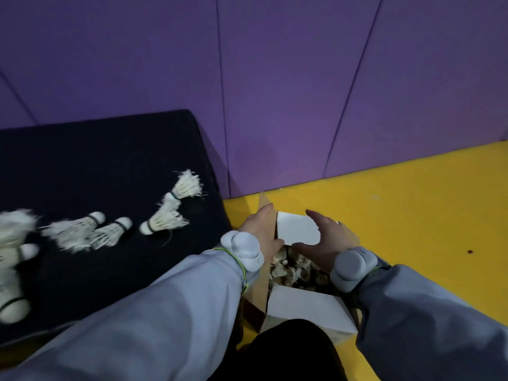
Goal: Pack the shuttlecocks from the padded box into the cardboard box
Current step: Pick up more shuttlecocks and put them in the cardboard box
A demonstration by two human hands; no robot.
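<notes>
Several white feather shuttlecocks (165, 218) lie in short stacks on the dark padded box (96, 160) at the left. On the yellow floor to its right stands the cardboard box (308, 306) with white flaps, and more shuttlecocks (291, 268) lie inside it. My left hand (261, 229) rests flat against the box's left brown flap. Over the far white flap (297, 229) my right hand (327, 237) is spread with fingers apart. I cannot tell whether either hand grips a flap. Both wrists carry grey bands.
A purple padded wall (275, 92) rises behind the boxes. Yellow floor (412, 215) stretches to the right of the cardboard box. A dark shape (288, 353) lies at the bottom centre between my sleeves.
</notes>
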